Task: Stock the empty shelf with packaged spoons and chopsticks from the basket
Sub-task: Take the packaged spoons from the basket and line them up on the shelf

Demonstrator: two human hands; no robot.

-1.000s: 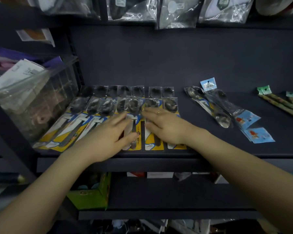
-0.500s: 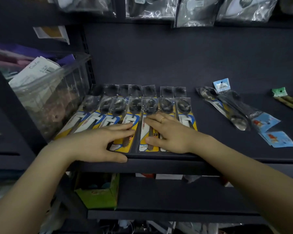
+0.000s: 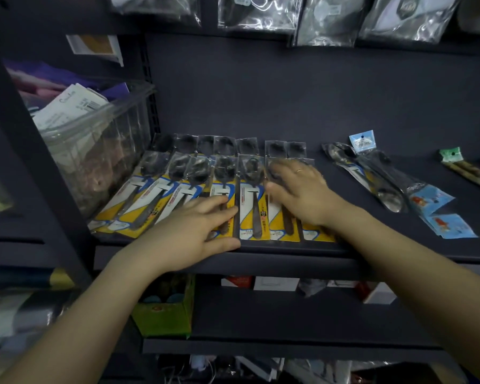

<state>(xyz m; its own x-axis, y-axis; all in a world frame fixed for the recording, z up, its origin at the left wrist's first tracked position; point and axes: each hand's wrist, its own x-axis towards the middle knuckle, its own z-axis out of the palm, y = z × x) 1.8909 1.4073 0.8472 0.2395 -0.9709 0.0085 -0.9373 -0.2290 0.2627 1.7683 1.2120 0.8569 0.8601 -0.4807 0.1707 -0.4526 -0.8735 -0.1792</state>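
A row of several yellow-and-white carded spoon packs (image 3: 251, 209) lies side by side on the dark shelf (image 3: 288, 253), with a second row behind. My left hand (image 3: 189, 234) lies flat on the packs near the front edge, fingers spread. My right hand (image 3: 299, 192), blurred, rests palm down on the rightmost packs, a ring on one finger. Clear bags of spoons with blue header cards (image 3: 394, 187) lie to the right. Chopstick packs with green tags (image 3: 471, 170) sit at the far right. No basket is in view.
A clear plastic bin (image 3: 94, 151) full of papers and goods stands left of the spoon row. Bagged goods (image 3: 330, 18) hang above. A green box (image 3: 164, 314) and small cartons (image 3: 275, 284) sit on the lower shelf.
My right hand has slid forward and right over the rightmost packs. The left hand stays on the front packs. The spoon row looks straighter and the view has shifted slightly.
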